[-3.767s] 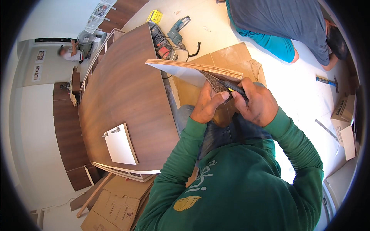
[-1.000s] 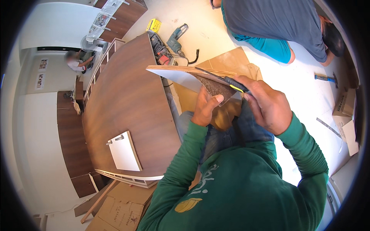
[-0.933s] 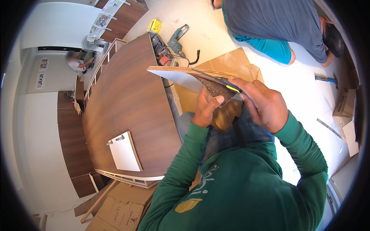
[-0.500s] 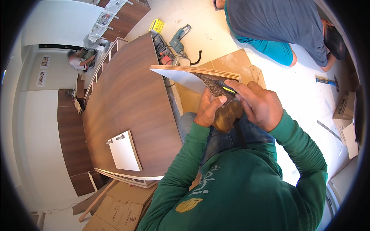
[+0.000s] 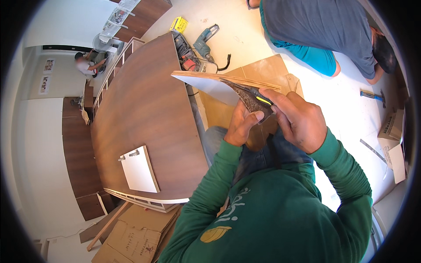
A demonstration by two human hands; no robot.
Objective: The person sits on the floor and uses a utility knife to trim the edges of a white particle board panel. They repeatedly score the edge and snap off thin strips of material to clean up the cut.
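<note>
My left hand (image 5: 241,125) is closed on the lower corner of a plywood panel (image 5: 212,89), its thumb pressed on a dark brown, rough-looking part. The panel has a white face and a layered wood edge, and is tilted up in front of me. My right hand (image 5: 303,119) is wrapped round a black and yellow utility knife (image 5: 264,100). The knife lies along the dark part, just under the panel's layered edge, pointing up and left. Whether its blade touches the edge, I cannot tell.
A large brown panelled surface (image 5: 149,105) stands to the left, with a small white hinged panel (image 5: 139,171) on it. Beyond lie a drill (image 5: 204,46) and a toolbox (image 5: 186,55). Another person (image 5: 315,30) bends at the far right, near a hammer (image 5: 372,95).
Both hands, the panel and the knife have shifted slightly right. The knife has slid a little along the edge. The view has turned a little.
</note>
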